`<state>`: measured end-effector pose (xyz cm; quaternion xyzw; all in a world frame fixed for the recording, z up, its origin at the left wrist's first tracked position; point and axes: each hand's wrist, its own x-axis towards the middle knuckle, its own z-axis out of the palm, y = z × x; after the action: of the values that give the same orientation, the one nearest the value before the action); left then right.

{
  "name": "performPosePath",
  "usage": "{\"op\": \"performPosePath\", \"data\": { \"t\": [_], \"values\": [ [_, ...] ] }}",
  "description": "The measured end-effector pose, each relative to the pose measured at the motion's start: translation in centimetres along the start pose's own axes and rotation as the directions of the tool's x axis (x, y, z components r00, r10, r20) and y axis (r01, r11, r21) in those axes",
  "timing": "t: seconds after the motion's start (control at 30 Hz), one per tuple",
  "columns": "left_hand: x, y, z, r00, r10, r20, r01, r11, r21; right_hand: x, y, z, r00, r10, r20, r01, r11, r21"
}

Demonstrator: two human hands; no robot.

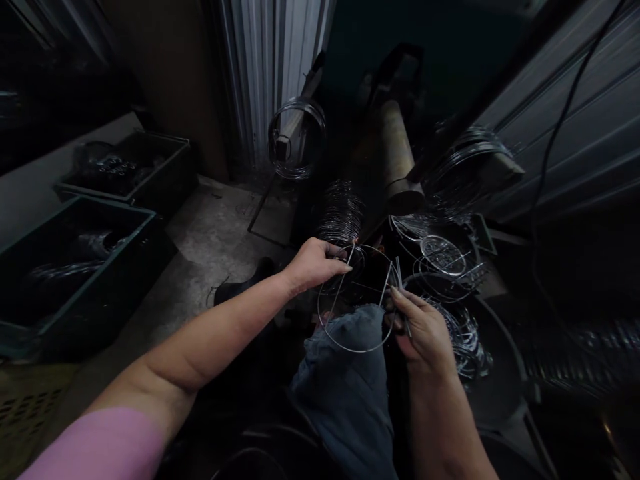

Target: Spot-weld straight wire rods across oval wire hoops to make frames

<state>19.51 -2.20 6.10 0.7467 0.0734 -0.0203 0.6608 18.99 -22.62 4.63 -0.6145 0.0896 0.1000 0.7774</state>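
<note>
A thin metal wire ring (364,351) is suspended between my hands, above blue-grey cloth (350,373) over my lap. My left hand (323,263) pinches its upper left side, where a straight piece of wire crosses it. My right hand (423,323) is closed around a small bunch of straight wire pieces (397,273) near the ring's right side. Just beyond my left hand lies a stack of many wire rings (341,212). Dim light hides the exact contact of the fingertips.
Wire coils hang on a post (297,137) ahead and on a holder (470,160) at right. A thick cylinder (397,143) juts toward me. Loose wire (467,340) fills a round tub beside my right hand. Green bins (100,260) with metal parts stand at left.
</note>
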Motion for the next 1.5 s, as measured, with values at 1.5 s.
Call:
{"op": "performPosePath", "data": {
  "t": [1.5],
  "values": [
    [-11.5,-9.9,-1.5,0.88,-0.335,0.336,0.457,0.787,-0.414,-7.2,10.1,3.9,0.454,0.241,0.858,0.274,0.878,-0.392]
  ]
}}
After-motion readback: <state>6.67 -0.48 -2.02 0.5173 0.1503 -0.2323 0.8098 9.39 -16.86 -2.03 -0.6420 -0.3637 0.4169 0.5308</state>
